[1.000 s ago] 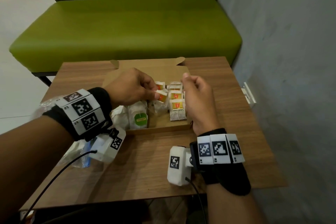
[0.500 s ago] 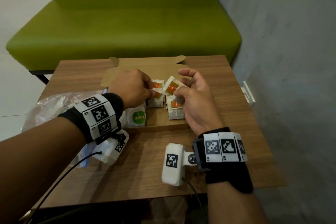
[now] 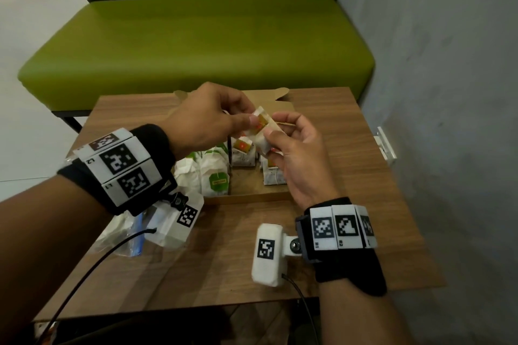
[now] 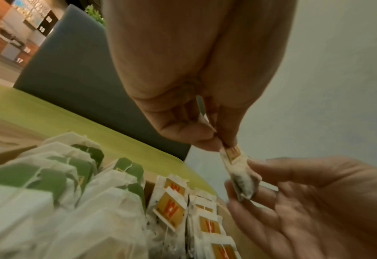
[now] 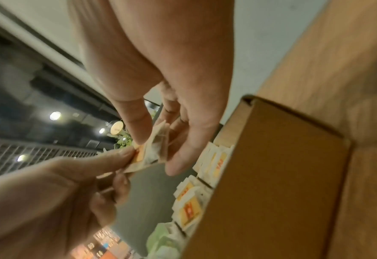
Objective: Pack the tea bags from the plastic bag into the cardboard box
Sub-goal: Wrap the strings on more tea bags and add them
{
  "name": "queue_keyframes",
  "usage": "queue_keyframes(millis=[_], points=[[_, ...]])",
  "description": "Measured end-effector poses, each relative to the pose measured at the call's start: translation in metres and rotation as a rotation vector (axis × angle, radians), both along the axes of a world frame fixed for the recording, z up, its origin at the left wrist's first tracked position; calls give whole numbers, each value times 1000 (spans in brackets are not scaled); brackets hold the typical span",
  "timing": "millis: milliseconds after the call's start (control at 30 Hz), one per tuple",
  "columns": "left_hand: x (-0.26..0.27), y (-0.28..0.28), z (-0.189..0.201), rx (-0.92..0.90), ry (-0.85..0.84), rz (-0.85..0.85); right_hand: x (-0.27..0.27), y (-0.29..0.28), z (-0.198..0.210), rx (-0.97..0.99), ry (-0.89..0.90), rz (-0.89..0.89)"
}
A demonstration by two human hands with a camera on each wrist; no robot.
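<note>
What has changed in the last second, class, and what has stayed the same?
Both hands have lifted one red-tagged tea bag up out of the cardboard box; the left hand pinches its top, the right hand its lower end. The other tea bags, box and plastic bag stayed put.

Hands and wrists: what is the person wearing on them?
Both hands are bare. Each wrist has a black fabric band carrying white blocks printed with black square-code markers. A white camera housing with its own marker hangs under each wrist, and a thin black cable leads from it.
</note>
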State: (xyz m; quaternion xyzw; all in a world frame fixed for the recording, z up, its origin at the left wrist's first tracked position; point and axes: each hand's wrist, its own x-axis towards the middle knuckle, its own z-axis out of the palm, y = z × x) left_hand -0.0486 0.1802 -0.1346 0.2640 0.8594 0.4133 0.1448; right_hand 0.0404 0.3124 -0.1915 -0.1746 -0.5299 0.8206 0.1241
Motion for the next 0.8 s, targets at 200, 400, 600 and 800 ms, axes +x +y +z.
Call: queue_keyframes(millis=[200, 400, 600, 800], points=[[-6, -2, 5, -93, 191, -44, 3, -1, -3, 358, -89, 42], [-7, -7, -2, -376, 172, -238, 5, 9, -4, 685, -123, -165], [-3, 1, -18, -586, 329, -226, 9, 17, -8, 658, -245, -98], [-7, 5, -20, -610, 426, -141, 8, 18, -10, 611, -290, -99]])
